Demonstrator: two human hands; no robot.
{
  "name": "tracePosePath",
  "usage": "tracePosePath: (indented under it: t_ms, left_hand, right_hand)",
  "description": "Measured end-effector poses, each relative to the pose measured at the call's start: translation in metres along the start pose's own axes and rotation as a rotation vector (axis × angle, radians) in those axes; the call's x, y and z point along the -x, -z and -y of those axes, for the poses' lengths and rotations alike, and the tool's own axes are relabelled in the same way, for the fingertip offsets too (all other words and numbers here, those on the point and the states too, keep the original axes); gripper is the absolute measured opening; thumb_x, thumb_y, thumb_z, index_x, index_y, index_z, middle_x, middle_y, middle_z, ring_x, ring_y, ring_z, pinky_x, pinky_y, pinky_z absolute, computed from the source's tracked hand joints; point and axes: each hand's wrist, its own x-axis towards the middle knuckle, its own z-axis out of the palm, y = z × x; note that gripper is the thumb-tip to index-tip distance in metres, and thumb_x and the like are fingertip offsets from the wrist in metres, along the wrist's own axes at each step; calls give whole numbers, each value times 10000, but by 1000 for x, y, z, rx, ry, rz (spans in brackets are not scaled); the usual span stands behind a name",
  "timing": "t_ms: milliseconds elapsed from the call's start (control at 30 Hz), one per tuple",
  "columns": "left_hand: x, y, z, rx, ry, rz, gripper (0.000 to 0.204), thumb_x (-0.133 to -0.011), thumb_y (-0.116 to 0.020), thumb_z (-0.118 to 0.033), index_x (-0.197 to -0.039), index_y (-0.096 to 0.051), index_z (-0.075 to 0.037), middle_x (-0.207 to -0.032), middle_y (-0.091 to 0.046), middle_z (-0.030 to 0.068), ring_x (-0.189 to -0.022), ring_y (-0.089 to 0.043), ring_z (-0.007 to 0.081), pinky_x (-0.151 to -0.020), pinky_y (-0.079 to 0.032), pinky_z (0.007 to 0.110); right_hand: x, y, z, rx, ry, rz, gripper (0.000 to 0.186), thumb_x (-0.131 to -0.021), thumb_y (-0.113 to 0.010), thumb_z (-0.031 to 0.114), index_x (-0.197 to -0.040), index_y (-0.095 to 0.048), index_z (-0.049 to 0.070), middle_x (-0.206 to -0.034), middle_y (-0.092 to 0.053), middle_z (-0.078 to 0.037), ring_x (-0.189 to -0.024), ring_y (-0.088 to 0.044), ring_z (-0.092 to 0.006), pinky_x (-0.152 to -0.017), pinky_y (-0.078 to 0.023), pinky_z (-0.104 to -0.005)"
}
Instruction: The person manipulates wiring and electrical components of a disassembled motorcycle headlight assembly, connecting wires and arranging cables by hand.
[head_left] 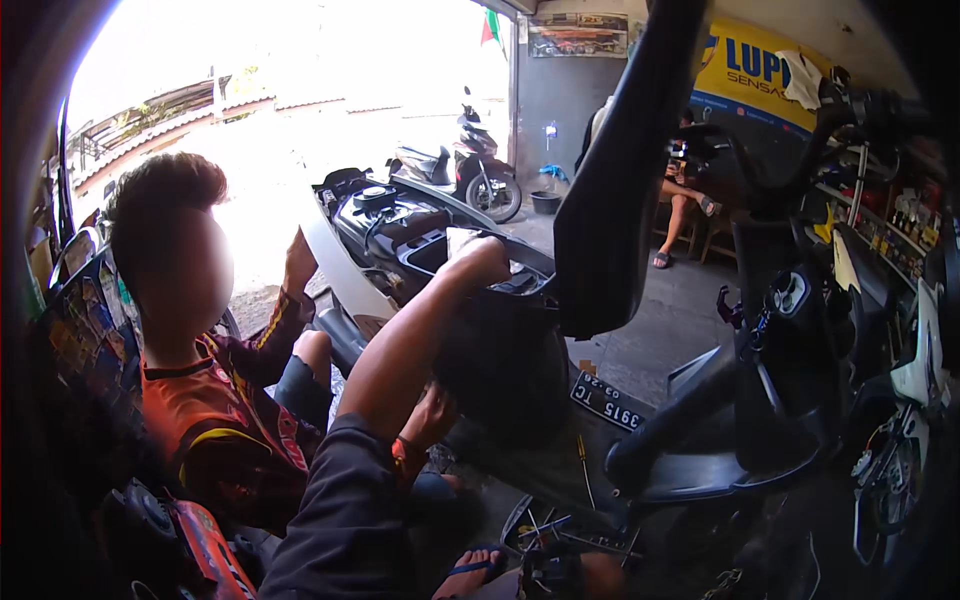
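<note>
From the lower left my left arm reaches over to a scooter with its seat [610, 200] tipped up. My left hand [482, 262] is bent down over the open storage bin [535, 282] under the seat, knuckles up and fingers curled. A crumpled white piece [460, 240] shows beside it. The fingertips are hidden, so I cannot make out what they grip. My right hand is not in view. On the scooter's left, a co-worker in an orange and maroon shirt [215, 410] has one hand [300, 262] at a white side panel [345, 270]. The co-worker's other hand [430, 415] is low beneath my arm.
A screwdriver [584, 460] and a tray of tools [580, 535] lie low at the front. A licence plate [605, 402] sits near the scooter's rear. Other motorbikes stand at the right [915, 400] and outside [480, 165]. Someone sits on a bench [718, 240] at the back.
</note>
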Motion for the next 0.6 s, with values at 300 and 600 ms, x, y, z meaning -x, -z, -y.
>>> tracePosePath:
  t_ms: [300,600]
  left_hand:
    - [-18,-15,-40,-163,165,168,418,-838,-748,-283,-1218,-760,-109,-1275,-737,109,-1178,-712,277,-942,-598,429]
    - [-14,-21,-38,-151,177,94,410,-831,-751,-307,-1188,-774,-105,-1249,-744,130,-1156,-721,292,-937,-595,434]
  right_hand:
    - [-3,-22,15,29,40,23,301,-1068,-576,319,-1068,-627,22,-916,-649,-131,-788,-590,-201,-693,-448,-350]
    - [0,-28,22,16,84,44,324,-1066,-579,325,-1099,-630,7,-951,-656,-153,-814,-604,-221,-721,-461,-365]
